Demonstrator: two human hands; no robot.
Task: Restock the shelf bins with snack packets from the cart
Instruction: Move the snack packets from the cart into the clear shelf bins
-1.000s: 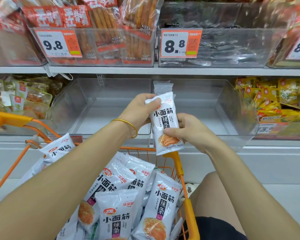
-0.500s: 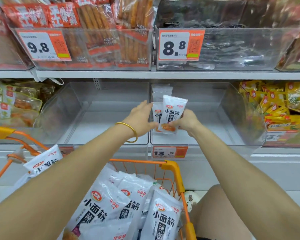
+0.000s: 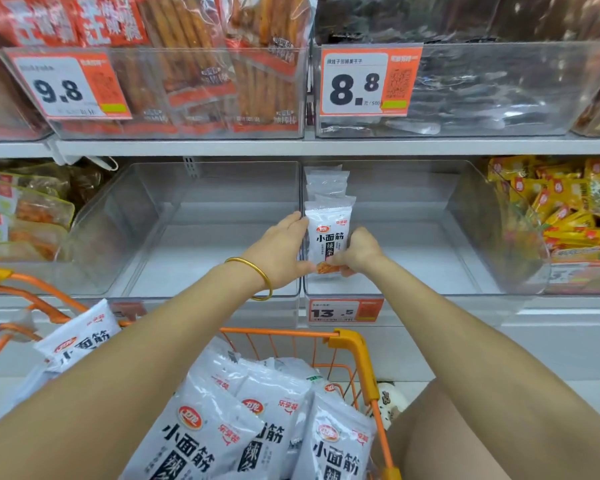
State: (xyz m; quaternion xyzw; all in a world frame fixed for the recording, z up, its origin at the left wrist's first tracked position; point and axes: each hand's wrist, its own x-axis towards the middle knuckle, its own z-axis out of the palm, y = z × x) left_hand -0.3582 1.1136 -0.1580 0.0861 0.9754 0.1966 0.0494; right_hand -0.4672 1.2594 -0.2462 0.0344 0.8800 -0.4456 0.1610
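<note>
A white snack packet [image 3: 329, 233] with black lettering stands upright at the front left of the clear right-hand shelf bin [image 3: 430, 282]. My left hand [image 3: 281, 251] presses its left edge and my right hand [image 3: 355, 252] pinches its lower right corner. Behind it, faint reflections of the packet show on the bin wall. The clear left-hand bin [image 3: 174, 237] next to it holds nothing. Below, the orange cart [image 3: 357, 348] carries several more of the same white packets [image 3: 222, 431].
A price tag reading 13.5 [image 3: 343, 310] hangs under the right bin. The upper shelf [image 3: 291, 147] carries bins of red and dark snack packs with tags 9.8 and 8.8. Yellow packets [image 3: 561, 202] fill the bin at the right, and mixed packs [image 3: 21, 209] the one at the left.
Both hands carried the packet from above the cart forward and down into the right-hand bin. The view moved closer to the shelf.
</note>
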